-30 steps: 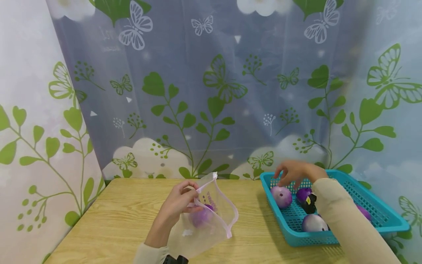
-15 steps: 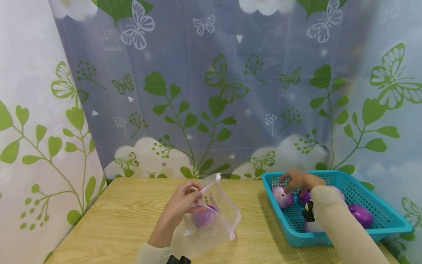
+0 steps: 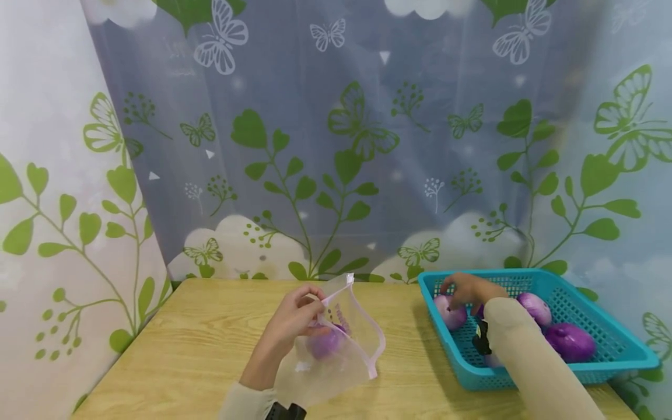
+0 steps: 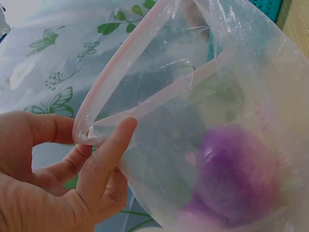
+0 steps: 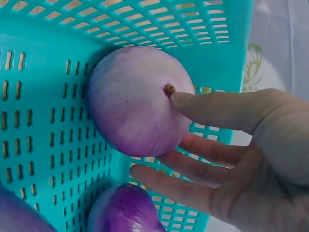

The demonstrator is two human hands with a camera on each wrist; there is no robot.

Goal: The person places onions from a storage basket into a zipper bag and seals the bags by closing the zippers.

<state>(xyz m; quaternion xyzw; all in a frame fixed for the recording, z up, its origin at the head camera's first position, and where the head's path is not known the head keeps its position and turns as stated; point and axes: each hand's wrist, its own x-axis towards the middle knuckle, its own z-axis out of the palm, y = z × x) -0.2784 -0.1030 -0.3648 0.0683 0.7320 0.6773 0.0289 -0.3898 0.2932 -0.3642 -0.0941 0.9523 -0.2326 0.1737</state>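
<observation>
My left hand (image 3: 295,318) pinches the rim of a clear zip bag (image 3: 362,338) with a pale pink zip edge; the bag's mouth gapes. Through its film shows a purple onion (image 4: 236,174), with a second purple shape low beside it. In the head view, my right hand (image 3: 469,290) reaches into the turquoise basket (image 3: 457,373) at the right. Its thumb touches a pale purple onion (image 5: 140,101) near the brown nub, and the fingers extend along the far side, some tips hidden. That onion rests against the basket wall.
More onions lie in the basket: a dark purple onion (image 3: 571,342), a streaked onion (image 3: 534,309), and others partly hidden by the right arm. The basket stands on a wooden table (image 3: 210,338). A patterned curtain (image 3: 294,146) hangs behind.
My right hand has come down into the basket onto the pale onion at its left end. The right forearm has shifted left, uncovering more onions. The left hand keeps holding the bag.
</observation>
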